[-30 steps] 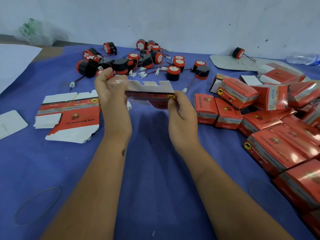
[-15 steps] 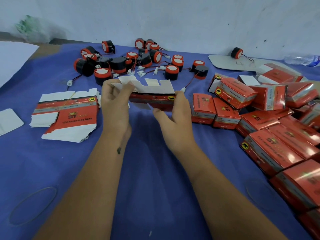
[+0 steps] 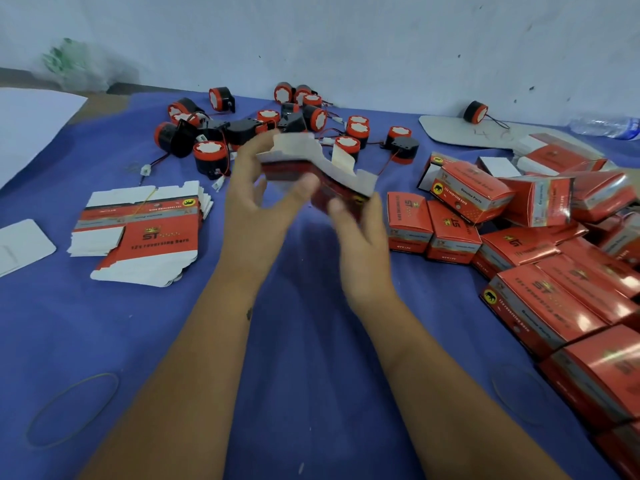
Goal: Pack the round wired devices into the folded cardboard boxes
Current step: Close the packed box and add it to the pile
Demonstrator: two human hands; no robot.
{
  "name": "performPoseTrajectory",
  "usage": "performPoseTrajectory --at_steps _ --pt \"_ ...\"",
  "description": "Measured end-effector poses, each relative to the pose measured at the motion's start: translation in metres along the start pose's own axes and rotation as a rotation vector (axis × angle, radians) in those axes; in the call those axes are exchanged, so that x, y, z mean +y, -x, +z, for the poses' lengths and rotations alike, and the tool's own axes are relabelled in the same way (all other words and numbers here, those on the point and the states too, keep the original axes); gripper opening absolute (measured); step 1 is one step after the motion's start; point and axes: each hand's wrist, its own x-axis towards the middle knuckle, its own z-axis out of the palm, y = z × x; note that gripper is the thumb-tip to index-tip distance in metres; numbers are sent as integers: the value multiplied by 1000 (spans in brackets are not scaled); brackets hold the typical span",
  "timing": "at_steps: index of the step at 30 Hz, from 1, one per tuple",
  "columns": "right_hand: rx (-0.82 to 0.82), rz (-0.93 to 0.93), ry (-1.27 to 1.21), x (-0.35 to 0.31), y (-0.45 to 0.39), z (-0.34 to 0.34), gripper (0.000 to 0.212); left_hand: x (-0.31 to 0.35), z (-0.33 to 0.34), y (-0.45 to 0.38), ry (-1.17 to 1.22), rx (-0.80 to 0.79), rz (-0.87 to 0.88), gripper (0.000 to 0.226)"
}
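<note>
Half a second ago I held the carton (image 3: 313, 174) level between both hands; now it is tilted, its left end up and its right end down, and its shape is blurred. My left hand (image 3: 258, 206) grips the upper left end, thumb across the red face and fingers curled behind the white flaps. My right hand (image 3: 360, 233) pinches the lower right corner, thumb on the near side. The carton is in the air above the blue cloth (image 3: 304, 341), touching nothing but my hands.

Beyond it, by the wall, lie the round horns (image 3: 209, 157) with their red rims and thin wires, loosely scattered. A stack of flat cartons (image 3: 145, 233) sits to my left. Finished red boxes (image 3: 540, 306) are heaped along my right, some standing, some tipped. Near the left front edge lies a rubber band (image 3: 74, 408).
</note>
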Motion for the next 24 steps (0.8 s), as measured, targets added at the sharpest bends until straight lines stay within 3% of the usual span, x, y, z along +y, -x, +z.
performPoseTrajectory --at_steps 1,3,9,14,18,22,24 --pt "66 16 -105 -3 -2 -3 18 0 0 0 27 49 -1 35" --pt "137 49 -229 -8 -4 -8 17 0 2 0 32 99 -22 17" --pt "135 30 -103 -14 2 -4 34 0 23 5 135 289 -178 22" --pt "173 2 -68 -16 2 -2 34 1 31 8 313 476 -297 22" --pt "206 1 -141 -15 1 -6 33 6 32 10 321 388 -246 23" --pt "167 62 -132 -12 1 -8 66 11 27 6 334 241 -100 15" --pt "121 32 -92 -8 2 -7 57 14 24 4 282 171 -33 9"
